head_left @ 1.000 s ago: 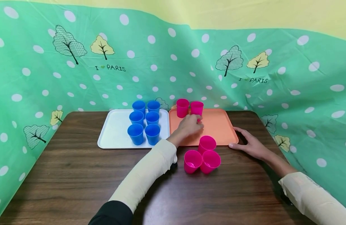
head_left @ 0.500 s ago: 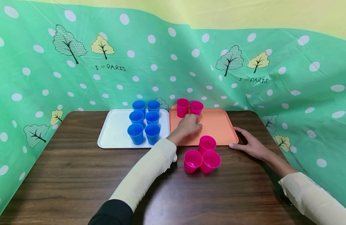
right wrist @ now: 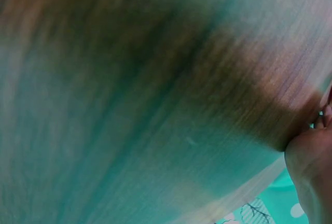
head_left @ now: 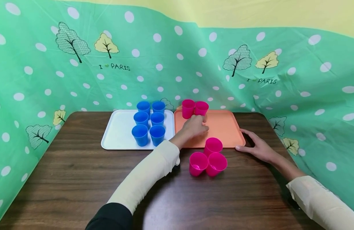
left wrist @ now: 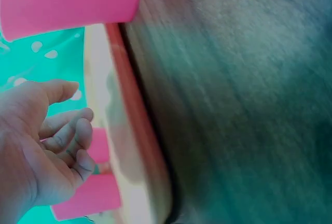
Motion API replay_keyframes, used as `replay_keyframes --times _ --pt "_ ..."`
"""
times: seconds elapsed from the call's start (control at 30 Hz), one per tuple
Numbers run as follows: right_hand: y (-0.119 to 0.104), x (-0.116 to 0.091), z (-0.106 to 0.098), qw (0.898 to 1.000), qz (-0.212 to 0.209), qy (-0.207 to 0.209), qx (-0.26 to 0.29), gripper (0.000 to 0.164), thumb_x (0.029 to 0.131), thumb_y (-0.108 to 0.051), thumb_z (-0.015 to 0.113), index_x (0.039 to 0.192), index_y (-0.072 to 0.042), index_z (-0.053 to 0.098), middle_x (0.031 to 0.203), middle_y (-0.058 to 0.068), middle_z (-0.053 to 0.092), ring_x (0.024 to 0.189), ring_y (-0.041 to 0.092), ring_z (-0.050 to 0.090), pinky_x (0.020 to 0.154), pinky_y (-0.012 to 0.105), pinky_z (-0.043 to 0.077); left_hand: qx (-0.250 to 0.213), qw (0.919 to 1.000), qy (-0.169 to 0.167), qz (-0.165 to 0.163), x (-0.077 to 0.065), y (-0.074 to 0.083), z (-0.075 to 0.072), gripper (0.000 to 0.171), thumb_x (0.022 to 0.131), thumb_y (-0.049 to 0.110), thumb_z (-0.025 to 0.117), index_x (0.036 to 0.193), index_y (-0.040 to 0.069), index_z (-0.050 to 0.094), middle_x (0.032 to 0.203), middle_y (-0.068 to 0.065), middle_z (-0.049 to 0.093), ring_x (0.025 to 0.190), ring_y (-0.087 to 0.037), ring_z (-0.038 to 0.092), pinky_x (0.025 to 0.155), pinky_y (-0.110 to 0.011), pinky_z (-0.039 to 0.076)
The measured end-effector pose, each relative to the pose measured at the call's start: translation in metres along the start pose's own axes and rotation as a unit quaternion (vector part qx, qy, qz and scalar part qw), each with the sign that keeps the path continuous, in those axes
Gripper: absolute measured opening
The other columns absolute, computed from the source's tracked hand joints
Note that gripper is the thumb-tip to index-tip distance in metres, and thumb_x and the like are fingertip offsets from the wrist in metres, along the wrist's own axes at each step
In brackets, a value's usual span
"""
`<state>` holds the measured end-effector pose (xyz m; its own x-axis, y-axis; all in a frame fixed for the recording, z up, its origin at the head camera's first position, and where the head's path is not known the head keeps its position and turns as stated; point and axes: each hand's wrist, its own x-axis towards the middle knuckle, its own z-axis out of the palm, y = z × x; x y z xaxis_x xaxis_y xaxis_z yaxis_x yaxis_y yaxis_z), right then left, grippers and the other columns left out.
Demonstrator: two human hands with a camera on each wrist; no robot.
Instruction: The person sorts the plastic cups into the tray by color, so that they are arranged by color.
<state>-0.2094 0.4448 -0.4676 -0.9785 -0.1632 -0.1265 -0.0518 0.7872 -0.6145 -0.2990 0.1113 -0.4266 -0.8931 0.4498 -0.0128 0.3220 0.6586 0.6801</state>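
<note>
My left hand (head_left: pixel 192 126) reaches over the orange tray (head_left: pixel 223 124), just in front of two pink cups at its back left corner. One is the outer pink cup (head_left: pixel 188 108); the other pink cup (head_left: pixel 201 108) stands against it. In the left wrist view my left hand (left wrist: pixel 46 146) has its thumb apart and fingers loosely bent, with nothing seen between them. My right hand (head_left: pixel 258 148) rests at the tray's front right corner, thumb at the front edge and fingers along the right side. The right wrist view shows only part of that hand (right wrist: pixel 311 162).
Three pink cups stand grouped on the brown table (head_left: pixel 87 179), before the orange tray: a back cup (head_left: pixel 213 146), a left cup (head_left: pixel 198 164) and a right cup (head_left: pixel 216 165). A white tray (head_left: pixel 117 131) adjoins on the left, with several blue cups (head_left: pixel 140 135) in two columns.
The right one of the two back pink cups has shifted slightly left, against its neighbour. My left hand's fingers have loosened beside it. My right hand stays at the tray corner.
</note>
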Motion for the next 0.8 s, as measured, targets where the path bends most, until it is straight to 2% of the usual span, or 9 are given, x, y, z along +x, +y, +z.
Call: replay_keyframes --times 0.17,0.33,0.47,0.6,0.7,0.8 --pt "-0.001 0.001 0.0 1.0 0.005 -0.003 0.002 0.107 0.101 -0.055 0.083 0.18 -0.011 0.025 0.182 0.029 0.026 0.168 0.057 0.024 0.129 0.084 0.025 0.018 0.9997 -0.005 0.014 -0.011 0.014 -0.008 0.032 0.106 0.027 0.079 0.131 0.008 0.075 0.077 -0.001 0.066 0.056 -0.011 0.055 0.063 -0.025 0.049" --pt "0.0 0.002 0.0 1.0 0.005 -0.006 0.0 0.108 0.101 -0.056 0.083 0.18 -0.012 0.024 0.182 0.03 0.026 0.168 0.057 0.023 0.128 0.084 0.025 0.036 0.9987 -0.014 0.033 -0.021 0.029 -0.016 0.036 0.106 0.032 0.081 0.133 0.009 0.077 0.079 0.001 0.073 0.063 -0.012 0.062 0.065 -0.025 0.052" --pt "0.001 0.004 0.0 1.0 0.007 -0.008 -0.001 0.109 0.101 -0.057 0.083 0.18 -0.011 0.024 0.182 0.03 0.025 0.168 0.057 0.023 0.128 0.084 0.026 0.035 0.9983 -0.034 0.032 -0.031 0.043 -0.023 0.034 0.104 0.038 0.082 0.126 0.012 0.079 0.072 0.004 0.07 0.068 -0.01 0.063 0.063 -0.024 0.052" --pt "0.0 0.004 0.001 1.0 0.008 -0.01 0.0 0.109 0.101 -0.057 0.083 0.18 -0.011 0.023 0.183 0.03 0.025 0.168 0.057 0.023 0.128 0.084 0.026 0.049 0.9967 -0.061 0.019 -0.043 0.058 -0.028 0.032 0.103 0.045 0.082 0.1 0.015 0.076 0.064 0.006 0.058 0.06 -0.007 0.054 0.057 -0.023 0.045" --pt "-0.001 0.004 0.001 1.0 0.009 -0.012 0.001 0.11 0.101 -0.057 0.083 0.18 -0.011 0.022 0.183 0.03 0.024 0.168 0.057 0.023 0.128 0.085 0.025 0.082 0.9937 -0.075 0.015 -0.052 0.07 -0.03 0.039 0.103 0.05 0.08 0.085 0.017 0.069 0.061 0.006 0.053 0.055 -0.008 0.052 0.054 -0.024 0.042" --pt "-0.002 0.003 0.001 1.0 0.009 -0.011 0.002 0.109 0.102 -0.056 0.082 0.18 -0.011 0.021 0.183 0.031 0.024 0.167 0.058 0.023 0.127 0.086 0.024 0.129 0.9889 -0.07 0.024 -0.061 0.08 -0.029 0.04 0.104 0.053 0.078 0.085 0.02 0.067 0.068 0.006 0.059 0.061 -0.008 0.058 0.054 -0.024 0.046"
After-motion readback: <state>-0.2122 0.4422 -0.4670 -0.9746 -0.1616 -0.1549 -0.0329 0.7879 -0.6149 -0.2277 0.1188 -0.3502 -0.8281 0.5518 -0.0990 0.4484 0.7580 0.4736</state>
